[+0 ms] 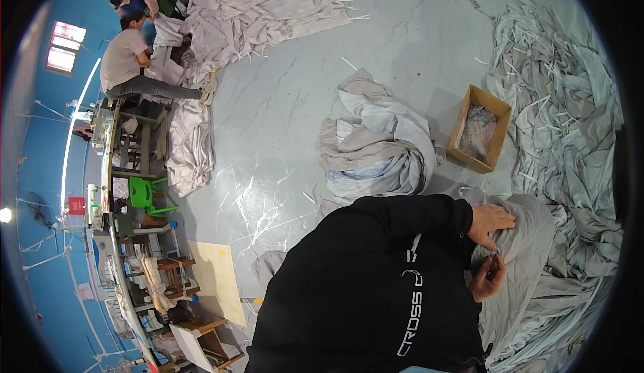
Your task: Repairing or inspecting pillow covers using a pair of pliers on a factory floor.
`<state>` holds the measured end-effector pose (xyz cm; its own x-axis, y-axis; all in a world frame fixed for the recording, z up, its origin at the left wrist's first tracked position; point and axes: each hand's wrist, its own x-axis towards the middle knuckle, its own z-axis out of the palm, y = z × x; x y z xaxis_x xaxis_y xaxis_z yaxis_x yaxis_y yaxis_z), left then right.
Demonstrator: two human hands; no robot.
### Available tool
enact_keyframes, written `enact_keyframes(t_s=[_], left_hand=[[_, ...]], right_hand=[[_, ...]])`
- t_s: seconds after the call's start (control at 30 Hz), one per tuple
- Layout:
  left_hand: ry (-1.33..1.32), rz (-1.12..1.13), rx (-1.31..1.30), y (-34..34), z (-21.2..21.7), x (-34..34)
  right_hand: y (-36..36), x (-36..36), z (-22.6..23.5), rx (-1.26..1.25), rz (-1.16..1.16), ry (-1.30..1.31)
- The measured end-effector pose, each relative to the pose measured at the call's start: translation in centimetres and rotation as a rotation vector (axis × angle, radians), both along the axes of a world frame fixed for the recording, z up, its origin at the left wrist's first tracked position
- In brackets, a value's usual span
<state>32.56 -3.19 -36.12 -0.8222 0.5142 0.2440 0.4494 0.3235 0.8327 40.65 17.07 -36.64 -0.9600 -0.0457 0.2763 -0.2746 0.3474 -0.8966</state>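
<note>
At the right, my left hand [492, 225] lies over a bunched grey cloth [526, 229], its fingers bent over the folds and its thumb tucked below. Just under it my right hand [488, 279] is closed with curled fingers at the near edge of the same cloth. The fingertips of the two hands come close together. Folds hide part of what each hand grips. The cloth lies against a long heap of grey cloth [557, 138] with white ties.
An open cardboard box [502, 138] holding clear plastic stands beyond my hands. A cloth pile [382, 141] lies left of it. Two people handle cloth at the far left, beside another large heap [255, 14]. A green chair [139, 192] and sewing tables line the left wall.
</note>
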Motion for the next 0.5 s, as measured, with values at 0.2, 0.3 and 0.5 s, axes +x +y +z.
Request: enact_keyframes(t_s=[0.2,0.3,0.5], left_hand=[[-0.088,-0.029,-0.177,0.2,0.7,0.2],[-0.079,-0.005,-0.178,0.4,-0.3,0.1],[-0.076,-0.003,-0.142,1.0,-1.6,-0.1]], right_hand=[[0.2,-0.2,-0.9,-0.082,0.013,-0.003],[0.6,-0.3,-1.5,-0.092,0.005,-0.042],[1.3,-0.4,-2.0,-0.057,-0.021,-0.062]])
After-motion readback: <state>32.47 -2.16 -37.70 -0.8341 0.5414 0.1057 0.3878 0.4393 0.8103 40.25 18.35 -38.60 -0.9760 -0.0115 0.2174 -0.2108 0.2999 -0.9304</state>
